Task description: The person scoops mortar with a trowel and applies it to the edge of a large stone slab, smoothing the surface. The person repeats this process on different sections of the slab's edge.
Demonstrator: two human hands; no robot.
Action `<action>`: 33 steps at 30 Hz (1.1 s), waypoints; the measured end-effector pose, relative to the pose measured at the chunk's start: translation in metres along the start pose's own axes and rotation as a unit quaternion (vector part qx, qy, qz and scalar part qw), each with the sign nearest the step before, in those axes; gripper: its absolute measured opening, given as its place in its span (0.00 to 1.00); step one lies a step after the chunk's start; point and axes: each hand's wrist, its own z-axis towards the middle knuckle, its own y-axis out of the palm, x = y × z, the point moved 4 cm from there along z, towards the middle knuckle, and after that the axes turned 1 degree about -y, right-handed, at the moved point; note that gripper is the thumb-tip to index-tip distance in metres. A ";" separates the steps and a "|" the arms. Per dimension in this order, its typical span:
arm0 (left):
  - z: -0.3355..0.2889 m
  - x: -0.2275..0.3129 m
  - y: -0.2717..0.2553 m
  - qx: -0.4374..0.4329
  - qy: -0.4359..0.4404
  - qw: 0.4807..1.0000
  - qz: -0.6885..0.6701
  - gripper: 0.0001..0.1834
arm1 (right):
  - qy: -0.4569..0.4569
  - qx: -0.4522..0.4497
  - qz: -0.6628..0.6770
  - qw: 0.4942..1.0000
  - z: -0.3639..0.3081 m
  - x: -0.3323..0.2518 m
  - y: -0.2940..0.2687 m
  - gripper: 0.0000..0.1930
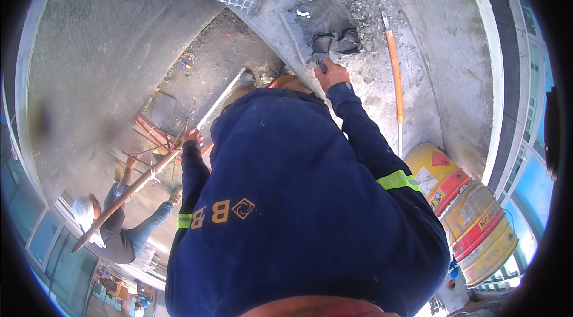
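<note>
Fingers of the right hand (pixel 332 73) clamp a trowel (pixel 320 65) in wet mortar (pixel 334 39); spreading seems underway; next, a steady scoop; left hand (pixel 192 135) grips a pole (pixel 134 189).

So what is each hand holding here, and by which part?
The right hand grips the handle end of a small tool, seemingly a trowel, working grey mortar. The left hand grasps a wooden pole near its upper end.

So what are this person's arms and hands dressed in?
Both arms are in long, dark navy work sleeves. Each sleeve carries a yellow-green reflective band with a grey stripe around the upper arm: right sleeve, left sleeve. The right hand and left hand are bare, with no gloves; a dark band shows at the right wrist.
</note>
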 end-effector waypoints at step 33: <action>-0.011 0.015 -0.037 0.019 0.011 0.999 0.032 0.18 | -0.015 0.097 0.044 0.994 -0.037 0.045 0.049 0.25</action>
